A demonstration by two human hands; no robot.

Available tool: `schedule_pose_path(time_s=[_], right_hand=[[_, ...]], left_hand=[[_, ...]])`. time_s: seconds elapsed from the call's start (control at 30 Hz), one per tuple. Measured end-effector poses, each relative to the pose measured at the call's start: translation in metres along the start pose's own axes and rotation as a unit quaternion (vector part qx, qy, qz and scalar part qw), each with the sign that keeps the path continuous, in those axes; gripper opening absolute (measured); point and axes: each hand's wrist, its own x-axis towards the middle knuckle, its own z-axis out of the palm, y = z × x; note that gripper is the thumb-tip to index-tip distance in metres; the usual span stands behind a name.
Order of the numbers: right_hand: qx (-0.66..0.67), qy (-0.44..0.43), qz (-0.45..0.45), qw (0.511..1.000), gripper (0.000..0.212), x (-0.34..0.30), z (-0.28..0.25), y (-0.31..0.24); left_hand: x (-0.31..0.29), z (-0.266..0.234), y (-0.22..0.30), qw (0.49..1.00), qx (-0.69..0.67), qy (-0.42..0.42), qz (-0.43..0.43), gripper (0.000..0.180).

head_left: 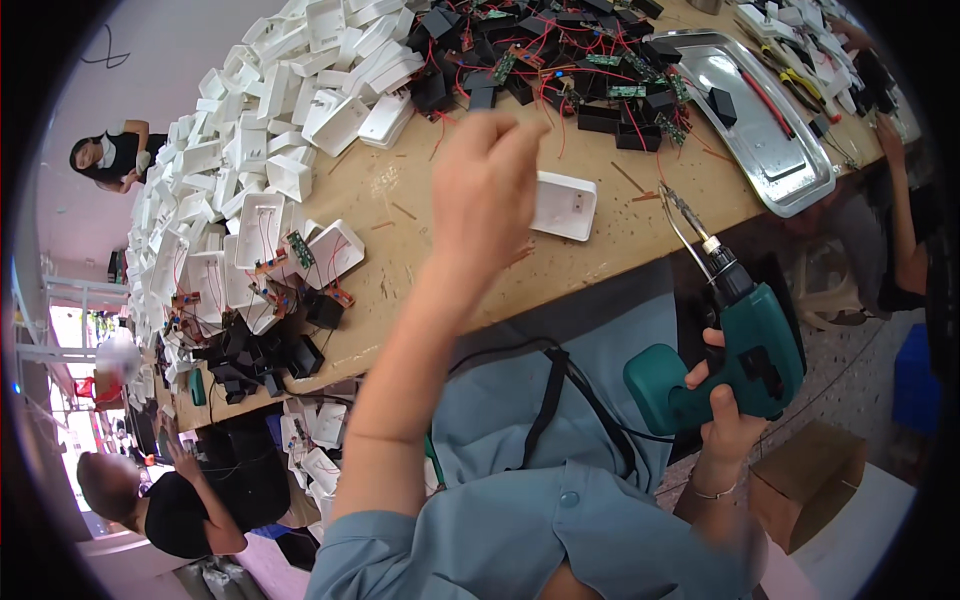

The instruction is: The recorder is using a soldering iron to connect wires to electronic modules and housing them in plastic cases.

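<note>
Case (567, 207), white, partly behind left hand (484, 188); soldering gun (752, 335) in right hand (730, 430)

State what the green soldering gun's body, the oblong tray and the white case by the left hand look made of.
Gun body: likely moulded plastic, satin, with smooth rounded contours. Oblong tray: metal, perhaps steel, polished, showing bright reflections. White case: probably plastic, smooth, with rounded corners.
</note>
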Motion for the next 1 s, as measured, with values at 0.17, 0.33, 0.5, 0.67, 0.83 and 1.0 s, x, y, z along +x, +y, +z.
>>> schedule_pose_path(time_s=[0.17,0.33,0.5,0.67,0.83,1.0], right_hand=[[-0.005,0.013,0.004,1.0,0.057,0.006,0.0,0.0],[-0.006,0.033,0.034,0.999,0.058,0.011,-0.002,0.003],[-0.003,0.051,0.026,0.998,0.059,0.02,-0.004,0.007],[0.001,0.042,0.022,0.999,0.06,0.023,-0.003,0.006],[-0.002,0.03,0.019,0.999,0.059,0.02,-0.002,0.005],[0.002,0.027,0.017,0.999,0.058,0.017,0.001,0.008]], left_hand=[[0.062,0.016,-0.05,0.93,0.2,-0.143,0.273,0.019],[0.078,0.048,-0.072,0.878,0.229,-0.208,0.365,0.01],[0.102,0.045,-0.077,0.99,-0.073,0.015,0.121,0.01],[0.117,0.016,-0.077,0.951,-0.251,0.177,0.023,0.01],[0.118,-0.022,-0.071,0.874,-0.383,0.297,0.025,0.007],[0.096,-0.015,-0.077,0.975,-0.015,0.178,0.132,0.011]])
